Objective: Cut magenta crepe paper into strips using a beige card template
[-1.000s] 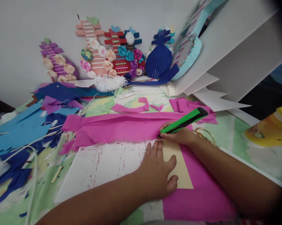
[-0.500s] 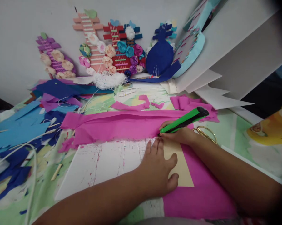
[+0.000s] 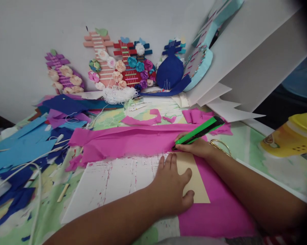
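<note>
My left hand (image 3: 172,185) lies flat with fingers spread over a cream card (image 3: 199,183) and the edge of a marked white board (image 3: 125,180). Closed round a green and black utility knife (image 3: 198,133), my right hand (image 3: 198,147) rests just beyond the left fingertips. The knife's tip is at the near edge of a long pink paper strip (image 3: 122,139); its blade is too small to make out. More pink paper (image 3: 214,217) lies under the card and below my right forearm.
Gold scissor handles (image 3: 221,147) lie beyond my right wrist. A yellow cup (image 3: 291,136) is at the right. Blue scraps (image 3: 23,139) and a white cable (image 3: 38,190) are at the left. Decorated instrument shapes (image 3: 128,68) lean on the wall.
The camera view has shifted slightly, showing more of the yellow cup. Both hands keep nearly the same places, the knife still in my right hand.
</note>
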The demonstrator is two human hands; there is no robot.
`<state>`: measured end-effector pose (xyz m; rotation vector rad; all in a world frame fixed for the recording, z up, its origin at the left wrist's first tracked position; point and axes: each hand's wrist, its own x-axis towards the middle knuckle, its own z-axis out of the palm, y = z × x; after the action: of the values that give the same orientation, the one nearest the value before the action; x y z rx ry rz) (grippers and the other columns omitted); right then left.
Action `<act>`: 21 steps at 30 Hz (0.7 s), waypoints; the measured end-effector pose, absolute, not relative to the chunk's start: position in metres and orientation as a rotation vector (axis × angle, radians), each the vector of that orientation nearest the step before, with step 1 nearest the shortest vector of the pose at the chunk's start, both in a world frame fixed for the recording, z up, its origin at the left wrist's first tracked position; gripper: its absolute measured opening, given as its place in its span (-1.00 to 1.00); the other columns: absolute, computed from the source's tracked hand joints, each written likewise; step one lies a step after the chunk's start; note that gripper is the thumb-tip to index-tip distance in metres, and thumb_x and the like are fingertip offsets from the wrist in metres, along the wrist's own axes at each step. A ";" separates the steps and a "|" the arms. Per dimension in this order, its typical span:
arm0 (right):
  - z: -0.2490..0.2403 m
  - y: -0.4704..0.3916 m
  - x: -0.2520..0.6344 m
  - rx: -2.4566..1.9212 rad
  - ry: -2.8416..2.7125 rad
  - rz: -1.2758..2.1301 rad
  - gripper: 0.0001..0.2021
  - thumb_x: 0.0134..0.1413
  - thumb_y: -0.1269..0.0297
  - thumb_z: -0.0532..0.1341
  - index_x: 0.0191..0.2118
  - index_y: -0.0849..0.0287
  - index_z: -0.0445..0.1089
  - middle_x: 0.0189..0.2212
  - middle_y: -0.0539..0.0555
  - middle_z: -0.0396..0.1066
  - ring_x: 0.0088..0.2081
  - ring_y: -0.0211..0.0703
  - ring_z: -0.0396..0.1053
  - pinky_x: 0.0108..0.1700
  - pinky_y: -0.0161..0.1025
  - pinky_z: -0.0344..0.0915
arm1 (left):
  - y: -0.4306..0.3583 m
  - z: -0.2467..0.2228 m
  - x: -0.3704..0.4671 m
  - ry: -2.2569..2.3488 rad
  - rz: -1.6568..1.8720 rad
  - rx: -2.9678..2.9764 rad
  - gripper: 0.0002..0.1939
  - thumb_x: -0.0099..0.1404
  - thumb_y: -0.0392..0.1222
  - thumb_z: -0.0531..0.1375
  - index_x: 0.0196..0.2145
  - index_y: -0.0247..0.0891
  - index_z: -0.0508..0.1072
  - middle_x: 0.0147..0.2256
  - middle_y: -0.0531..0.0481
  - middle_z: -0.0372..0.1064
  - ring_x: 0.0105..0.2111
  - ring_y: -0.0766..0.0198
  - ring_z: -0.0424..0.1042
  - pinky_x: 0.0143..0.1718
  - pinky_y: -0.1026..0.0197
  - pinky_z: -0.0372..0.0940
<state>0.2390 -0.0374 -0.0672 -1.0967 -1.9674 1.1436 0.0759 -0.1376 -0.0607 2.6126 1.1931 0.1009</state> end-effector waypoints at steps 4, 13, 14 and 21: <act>-0.065 -0.041 0.240 -1.122 -1.998 1.103 -0.81 -0.17 0.16 0.22 -0.42 0.17 0.39 -0.44 0.01 0.42 -0.37 -0.23 0.37 -0.31 -0.29 0.30 | -0.138 -0.062 0.076 1.196 0.098 2.606 -0.43 0.16 0.11 -0.04 0.09 -0.14 0.10 0.18 -0.23 -0.21 0.14 -0.25 -0.25 0.05 -0.24 -0.29; -0.067 -0.041 0.244 -1.121 -2.006 1.071 -0.82 -0.12 0.17 0.19 -0.42 0.17 0.39 -0.40 0.02 0.42 -0.34 -0.22 0.37 -0.27 -0.28 0.30 | -0.137 -0.064 0.076 1.190 0.115 2.625 -0.43 0.16 0.10 -0.04 0.10 -0.14 0.09 0.17 -0.24 -0.20 0.14 -0.25 -0.26 0.05 -0.23 -0.29; -0.067 -0.041 0.243 -1.127 -2.006 1.067 -0.82 -0.13 0.17 0.19 -0.42 0.17 0.39 -0.41 0.01 0.42 -0.34 -0.23 0.37 -0.28 -0.28 0.30 | -0.138 -0.064 0.076 1.189 0.109 2.625 -0.43 0.16 0.10 -0.04 0.10 -0.13 0.09 0.17 -0.23 -0.20 0.14 -0.25 -0.26 0.06 -0.23 -0.29; -0.064 -0.042 0.239 -1.081 -2.105 1.031 -0.80 -0.15 0.15 0.21 -0.43 0.19 0.36 -0.45 0.01 0.39 -0.36 -0.24 0.35 -0.28 -0.28 0.29 | -0.139 -0.064 0.077 1.201 0.089 2.629 -0.42 0.17 0.11 -0.06 0.11 -0.16 0.09 0.18 -0.21 -0.21 0.14 -0.23 -0.25 0.05 -0.25 -0.29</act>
<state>0.2386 -0.0416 -0.0645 -1.0810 -2.1054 1.0308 0.0766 -0.1391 -0.0640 2.6293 1.2013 0.0887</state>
